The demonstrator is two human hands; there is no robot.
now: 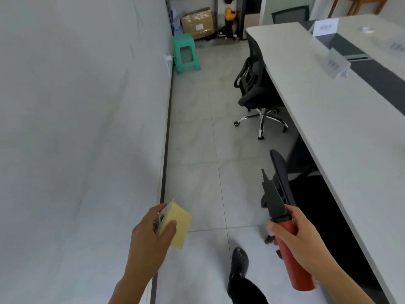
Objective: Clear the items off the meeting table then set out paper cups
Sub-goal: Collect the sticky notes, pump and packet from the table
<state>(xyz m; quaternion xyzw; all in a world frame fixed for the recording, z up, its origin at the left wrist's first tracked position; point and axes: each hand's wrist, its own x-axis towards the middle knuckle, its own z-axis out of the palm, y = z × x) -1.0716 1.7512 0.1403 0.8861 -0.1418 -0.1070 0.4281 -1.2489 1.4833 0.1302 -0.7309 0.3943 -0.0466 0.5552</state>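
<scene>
L hand (151,234) grips yellow block (178,223); R hand (294,236) wraps red bottle (298,275) w/ black nozzle, contents unseen, beside mtg table (328,119).

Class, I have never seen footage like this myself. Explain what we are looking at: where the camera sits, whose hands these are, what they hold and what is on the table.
There is no machine here. One camera worn on a person's head looks forward and down, so you see that person's own hands. The left hand grips a yellow block with something pale behind it. The right hand grips a red-handled tool with a black pointed end. On the right runs the long table, bearing clear name cards. Black office chairs stand against it.
</scene>
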